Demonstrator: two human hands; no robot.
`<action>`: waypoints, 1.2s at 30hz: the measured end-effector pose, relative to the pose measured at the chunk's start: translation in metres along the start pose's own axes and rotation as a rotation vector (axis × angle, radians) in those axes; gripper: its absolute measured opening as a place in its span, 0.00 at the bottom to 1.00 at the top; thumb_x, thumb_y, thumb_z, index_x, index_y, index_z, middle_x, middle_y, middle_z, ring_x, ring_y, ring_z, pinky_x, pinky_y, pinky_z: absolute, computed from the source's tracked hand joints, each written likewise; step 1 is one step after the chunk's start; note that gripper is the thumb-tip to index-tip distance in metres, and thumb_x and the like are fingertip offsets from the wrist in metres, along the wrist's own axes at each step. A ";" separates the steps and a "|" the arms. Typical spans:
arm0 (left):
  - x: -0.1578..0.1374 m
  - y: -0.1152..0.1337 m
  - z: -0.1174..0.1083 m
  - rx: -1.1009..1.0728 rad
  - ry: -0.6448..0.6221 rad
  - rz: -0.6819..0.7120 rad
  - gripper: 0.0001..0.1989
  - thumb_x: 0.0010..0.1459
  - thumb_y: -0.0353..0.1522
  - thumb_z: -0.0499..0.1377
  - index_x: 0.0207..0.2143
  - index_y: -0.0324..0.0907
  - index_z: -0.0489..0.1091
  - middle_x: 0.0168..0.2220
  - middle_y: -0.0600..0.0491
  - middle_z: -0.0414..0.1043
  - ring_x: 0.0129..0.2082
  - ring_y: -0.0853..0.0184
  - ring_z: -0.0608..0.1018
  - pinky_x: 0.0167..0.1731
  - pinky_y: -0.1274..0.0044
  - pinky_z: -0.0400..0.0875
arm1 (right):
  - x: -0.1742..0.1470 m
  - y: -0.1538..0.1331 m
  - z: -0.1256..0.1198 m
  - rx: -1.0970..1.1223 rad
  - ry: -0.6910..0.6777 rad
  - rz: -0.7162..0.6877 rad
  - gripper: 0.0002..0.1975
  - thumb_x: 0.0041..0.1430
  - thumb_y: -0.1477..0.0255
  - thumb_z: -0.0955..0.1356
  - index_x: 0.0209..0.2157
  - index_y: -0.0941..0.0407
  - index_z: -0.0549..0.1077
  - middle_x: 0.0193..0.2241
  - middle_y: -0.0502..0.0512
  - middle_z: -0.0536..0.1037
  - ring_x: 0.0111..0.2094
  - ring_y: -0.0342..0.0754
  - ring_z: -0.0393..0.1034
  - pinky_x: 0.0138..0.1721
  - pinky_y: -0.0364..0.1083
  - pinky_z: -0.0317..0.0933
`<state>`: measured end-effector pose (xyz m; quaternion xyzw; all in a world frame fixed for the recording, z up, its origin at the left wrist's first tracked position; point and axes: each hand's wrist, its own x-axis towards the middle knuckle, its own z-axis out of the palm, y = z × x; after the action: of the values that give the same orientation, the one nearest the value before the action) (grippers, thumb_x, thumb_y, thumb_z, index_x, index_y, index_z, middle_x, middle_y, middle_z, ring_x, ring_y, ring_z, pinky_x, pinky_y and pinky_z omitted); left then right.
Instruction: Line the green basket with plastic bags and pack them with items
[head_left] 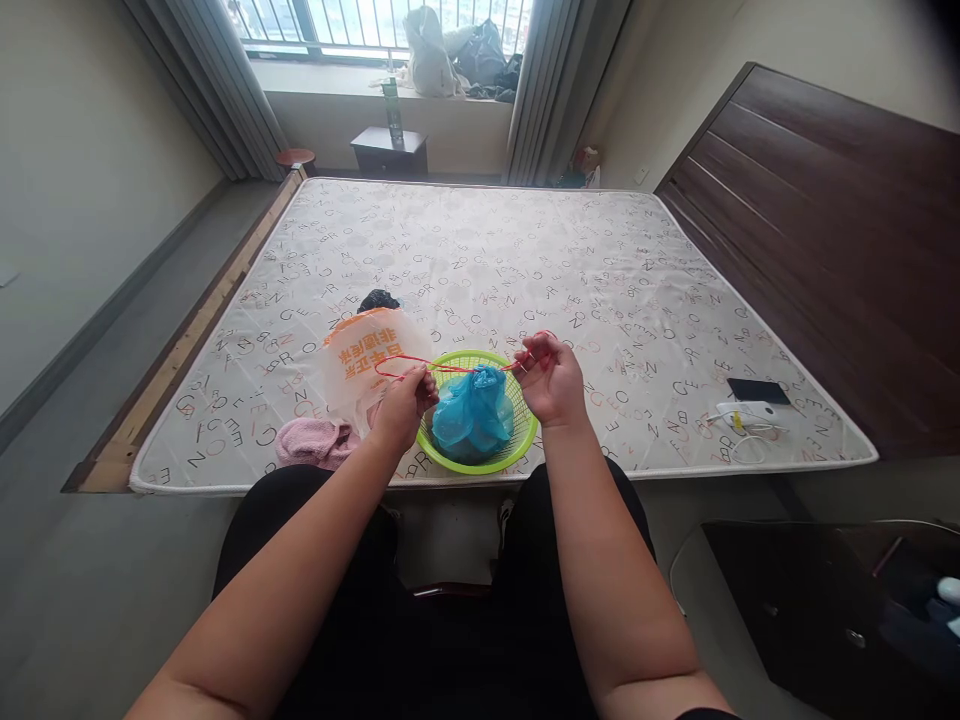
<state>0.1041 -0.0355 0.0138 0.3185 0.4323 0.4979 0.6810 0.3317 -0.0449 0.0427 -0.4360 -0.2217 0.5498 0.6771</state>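
Observation:
A blue plastic bag, gathered at its top, sits in a lime-green plastic basket at the mattress's near edge. Red string runs across the bag's gathered neck; whether it is knotted there I cannot tell. On the left, my left hand pinches the string, and a loop of it sticks out beyond the fingers. My right hand closes on the string's other side, right of the basket, with more red strand showing over the fingers. What the bag contains is hidden.
Left of the basket lie a white plastic bag with orange print, a black bundle and a pink cloth. A dark flat object and a white device with a cable rest on the mattress at right.

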 end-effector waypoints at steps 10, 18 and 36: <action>-0.009 0.000 0.010 0.124 -0.163 0.014 0.25 0.57 0.45 0.67 0.53 0.45 0.71 0.55 0.45 0.77 0.54 0.60 0.79 0.47 0.73 0.73 | -0.017 0.007 0.020 -0.296 -0.238 -0.063 0.18 0.61 0.57 0.67 0.50 0.48 0.75 0.54 0.54 0.79 0.55 0.52 0.74 0.50 0.52 0.70; -0.010 -0.003 0.008 0.302 -0.368 0.124 0.32 0.57 0.49 0.67 0.60 0.46 0.71 0.54 0.43 0.78 0.55 0.55 0.78 0.52 0.69 0.71 | -0.027 0.002 0.028 -0.538 -0.448 -0.132 0.19 0.67 0.56 0.66 0.54 0.45 0.78 0.61 0.49 0.75 0.67 0.52 0.63 0.66 0.56 0.59; -0.007 -0.001 0.001 0.413 -0.096 0.193 0.21 0.59 0.50 0.64 0.32 0.41 0.80 0.34 0.50 0.79 0.36 0.63 0.78 0.40 0.73 0.72 | -0.026 0.005 0.023 -0.591 -0.407 -0.226 0.13 0.64 0.58 0.70 0.48 0.46 0.75 0.66 0.52 0.67 0.55 0.52 0.73 0.55 0.54 0.69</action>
<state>0.1050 -0.0424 0.0153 0.5142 0.4596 0.4458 0.5706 0.3027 -0.0610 0.0551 -0.4674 -0.5474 0.4592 0.5206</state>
